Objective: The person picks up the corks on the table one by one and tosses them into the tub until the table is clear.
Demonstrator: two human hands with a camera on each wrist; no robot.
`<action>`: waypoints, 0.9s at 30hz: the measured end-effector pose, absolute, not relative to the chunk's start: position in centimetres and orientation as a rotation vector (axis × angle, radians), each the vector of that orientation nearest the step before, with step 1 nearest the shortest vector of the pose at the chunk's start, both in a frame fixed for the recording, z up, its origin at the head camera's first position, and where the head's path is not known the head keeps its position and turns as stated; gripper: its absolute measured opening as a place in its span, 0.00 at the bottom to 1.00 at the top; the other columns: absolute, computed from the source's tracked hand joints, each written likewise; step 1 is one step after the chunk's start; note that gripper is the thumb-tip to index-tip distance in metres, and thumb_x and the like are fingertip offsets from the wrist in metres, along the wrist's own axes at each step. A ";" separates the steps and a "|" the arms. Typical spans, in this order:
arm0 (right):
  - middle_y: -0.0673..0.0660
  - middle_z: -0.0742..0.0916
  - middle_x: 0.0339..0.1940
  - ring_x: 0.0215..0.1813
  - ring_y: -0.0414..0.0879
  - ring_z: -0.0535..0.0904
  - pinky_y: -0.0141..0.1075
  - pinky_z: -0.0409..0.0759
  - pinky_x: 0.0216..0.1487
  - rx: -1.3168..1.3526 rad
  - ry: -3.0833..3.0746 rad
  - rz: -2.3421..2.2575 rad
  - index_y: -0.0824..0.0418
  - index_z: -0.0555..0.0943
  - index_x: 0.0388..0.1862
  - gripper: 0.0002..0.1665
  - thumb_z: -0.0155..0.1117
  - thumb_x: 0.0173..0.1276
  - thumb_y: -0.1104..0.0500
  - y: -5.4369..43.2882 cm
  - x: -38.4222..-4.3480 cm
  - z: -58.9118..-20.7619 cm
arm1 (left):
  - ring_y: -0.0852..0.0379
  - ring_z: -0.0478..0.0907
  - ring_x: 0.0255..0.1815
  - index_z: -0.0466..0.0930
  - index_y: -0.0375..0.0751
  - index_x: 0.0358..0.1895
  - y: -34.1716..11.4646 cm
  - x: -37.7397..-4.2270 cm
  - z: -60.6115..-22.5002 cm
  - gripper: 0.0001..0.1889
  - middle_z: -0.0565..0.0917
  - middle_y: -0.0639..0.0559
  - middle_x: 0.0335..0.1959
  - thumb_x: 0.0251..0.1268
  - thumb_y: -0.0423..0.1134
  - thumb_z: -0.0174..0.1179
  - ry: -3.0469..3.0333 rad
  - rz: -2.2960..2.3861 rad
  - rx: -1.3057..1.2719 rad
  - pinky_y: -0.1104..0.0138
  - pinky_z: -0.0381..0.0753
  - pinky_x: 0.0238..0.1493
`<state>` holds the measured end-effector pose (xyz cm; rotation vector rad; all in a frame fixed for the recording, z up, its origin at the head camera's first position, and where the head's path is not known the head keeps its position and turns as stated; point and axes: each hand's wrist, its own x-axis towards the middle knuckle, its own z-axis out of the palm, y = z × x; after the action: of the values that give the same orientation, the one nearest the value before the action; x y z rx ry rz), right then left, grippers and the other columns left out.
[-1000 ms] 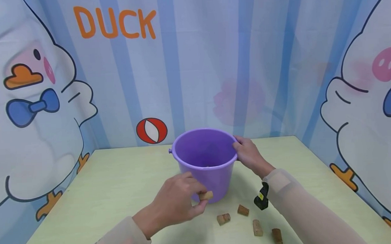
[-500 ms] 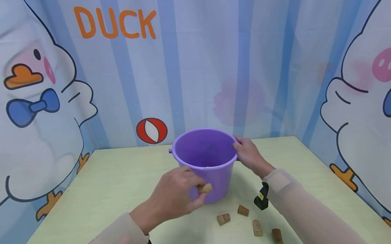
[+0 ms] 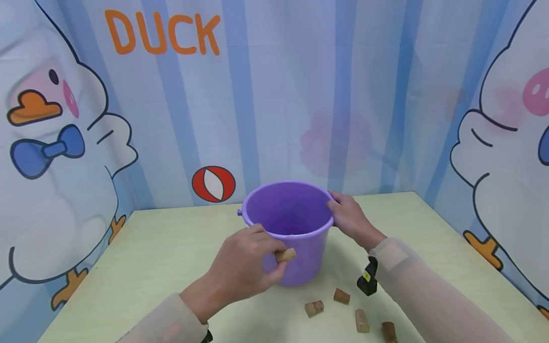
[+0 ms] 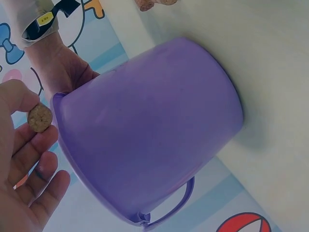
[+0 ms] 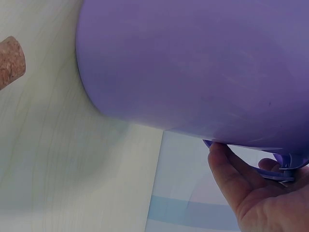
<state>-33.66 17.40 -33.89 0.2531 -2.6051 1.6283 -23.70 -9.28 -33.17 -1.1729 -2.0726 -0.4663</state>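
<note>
A purple bucket (image 3: 304, 256) stands upright on the table. Between thumb and forefinger my left hand (image 3: 246, 261) pinches a cork (image 3: 286, 255), held in front of the bucket's near side just below the rim. The left wrist view shows that cork (image 4: 39, 118) end-on, beside the rim. With my right hand (image 3: 351, 219) I grip the bucket's right rim; in the right wrist view its fingers (image 5: 231, 179) curl about the rim and handle (image 5: 273, 175). Several corks lie on the table, one cork (image 3: 314, 308) nearest the left hand. The bucket's bottom inside is mostly hidden.
Another cork (image 3: 341, 296), a pale cork (image 3: 362, 321) and a dark cork (image 3: 389, 333) lie between the bucket and my right forearm. A printed curtain (image 3: 281, 90) closes off the pale table (image 3: 177, 250) at the back and sides.
My left hand has risen slightly, bringing the pinched cork closer to the bucket's rim. The right hand, the bucket and the corks on the table have stayed in place.
</note>
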 end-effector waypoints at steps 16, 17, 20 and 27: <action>0.67 0.82 0.64 0.59 0.58 0.83 0.44 0.85 0.55 0.259 -2.597 1.632 0.67 0.65 0.78 0.32 0.38 0.79 0.58 17.4 -33.7 -33.9 | 0.61 0.74 0.29 0.87 0.46 0.29 -9.3 -24.3 -32.4 0.04 0.84 0.60 0.25 0.52 0.38 0.74 -2.012 -0.442 -1.122 0.70 0.76 0.30; 0.67 0.82 0.65 0.59 0.57 0.83 0.44 0.85 0.55 0.263 -2.598 1.631 0.67 0.65 0.78 0.32 0.38 0.79 0.58 17.4 -33.7 -33.9 | 0.61 0.74 0.29 0.87 0.46 0.29 -9.3 -24.3 -32.4 0.04 0.84 0.60 0.25 0.52 0.37 0.74 -2.005 -0.437 -1.118 0.70 0.76 0.30; 0.67 0.82 0.65 0.60 0.57 0.83 0.43 0.85 0.54 0.262 -2.596 1.632 0.66 0.64 0.79 0.32 0.38 0.79 0.58 17.4 -33.7 -33.9 | 0.61 0.74 0.29 0.87 0.46 0.29 -9.2 -24.5 -32.2 0.04 0.84 0.60 0.25 0.52 0.37 0.73 -1.986 -0.431 -1.108 0.70 0.75 0.29; 0.67 0.82 0.65 0.59 0.58 0.83 0.43 0.85 0.53 0.265 -2.595 1.642 0.65 0.64 0.79 0.32 0.38 0.80 0.58 17.4 -33.6 -33.9 | 0.60 0.76 0.32 0.89 0.45 0.32 -9.2 -24.8 -31.8 0.03 0.86 0.59 0.27 0.56 0.39 0.72 -1.988 -0.410 -1.080 0.69 0.78 0.33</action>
<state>-33.61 17.43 -33.95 0.2650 -2.5952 1.6421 -24.84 -9.15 -31.78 -1.0805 -1.9884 -0.4102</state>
